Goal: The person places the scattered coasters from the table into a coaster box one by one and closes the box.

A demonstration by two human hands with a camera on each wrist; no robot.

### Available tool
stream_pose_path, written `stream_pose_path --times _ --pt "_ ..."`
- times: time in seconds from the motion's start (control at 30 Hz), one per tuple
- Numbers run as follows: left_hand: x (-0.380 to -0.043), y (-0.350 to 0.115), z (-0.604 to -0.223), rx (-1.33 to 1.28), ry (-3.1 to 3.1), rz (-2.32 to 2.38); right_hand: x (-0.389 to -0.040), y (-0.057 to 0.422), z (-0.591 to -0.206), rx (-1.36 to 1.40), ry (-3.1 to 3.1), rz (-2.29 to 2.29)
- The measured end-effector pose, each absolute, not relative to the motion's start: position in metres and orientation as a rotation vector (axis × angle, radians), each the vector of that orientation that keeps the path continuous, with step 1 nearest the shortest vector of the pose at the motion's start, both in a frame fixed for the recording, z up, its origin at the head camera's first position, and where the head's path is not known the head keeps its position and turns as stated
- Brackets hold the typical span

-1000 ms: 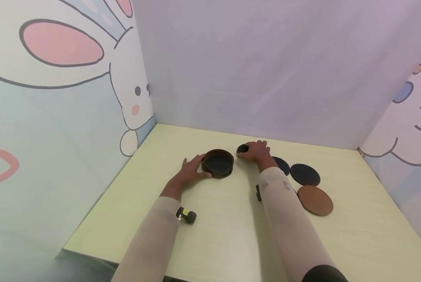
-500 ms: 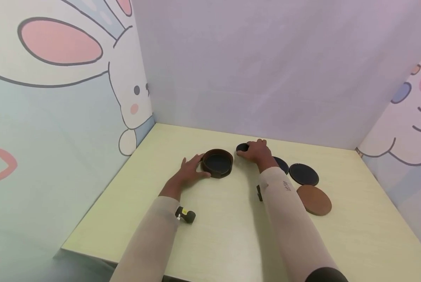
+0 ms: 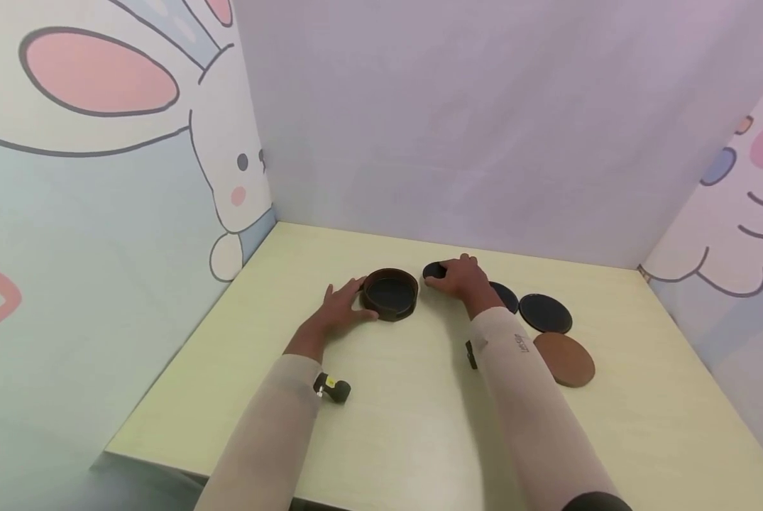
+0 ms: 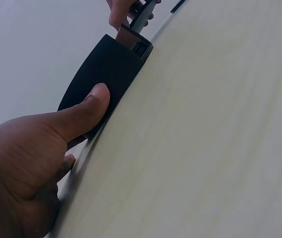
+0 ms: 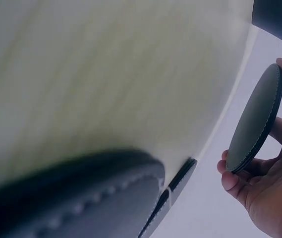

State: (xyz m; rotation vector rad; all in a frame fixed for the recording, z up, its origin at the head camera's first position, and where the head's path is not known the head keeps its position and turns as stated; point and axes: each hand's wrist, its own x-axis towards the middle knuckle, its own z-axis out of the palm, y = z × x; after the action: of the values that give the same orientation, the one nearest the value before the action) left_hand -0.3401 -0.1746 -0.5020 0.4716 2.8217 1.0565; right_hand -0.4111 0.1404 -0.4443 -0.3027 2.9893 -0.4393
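Note:
A round, dark leather coaster holder (image 3: 390,314) with a brown inner wall stands on the table. My left hand (image 3: 336,312) grips its left side; in the left wrist view the thumb presses the holder's dark outer wall (image 4: 108,69), and most of the fingers are hidden behind. Just to the right of the holder, my right hand (image 3: 460,278) holds a round black coaster (image 3: 434,270) by its edge. The right wrist view has this stitched coaster (image 5: 254,121) tilted between thumb and fingers, raised off the table.
Right of the right forearm lie two dark coasters (image 3: 545,313) (image 3: 504,296) and a brown coaster (image 3: 564,358), the latter partly behind the sleeve. A plain back wall (image 3: 451,142) borders the pale table (image 3: 394,426), with cartoon-printed panels at both sides.
The head view has shifted slightly, so everything sits a little further left. Both hands keep their holds; the coaster appears marginally nearer the holder.

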Motion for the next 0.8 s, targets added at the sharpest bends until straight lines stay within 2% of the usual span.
stream_pose_path --times 0.53,0.8 --pt "-0.341 -0.174 -0.503 0.475 2.821 1.058 -0.397 0.139 -0.438 -0.345 2.978 -0.436" --pt "-0.344 -0.175 -0.505 0.480 2.836 1.005 -0.384 0.122 -0.432 -0.322 2.999 -0.466"
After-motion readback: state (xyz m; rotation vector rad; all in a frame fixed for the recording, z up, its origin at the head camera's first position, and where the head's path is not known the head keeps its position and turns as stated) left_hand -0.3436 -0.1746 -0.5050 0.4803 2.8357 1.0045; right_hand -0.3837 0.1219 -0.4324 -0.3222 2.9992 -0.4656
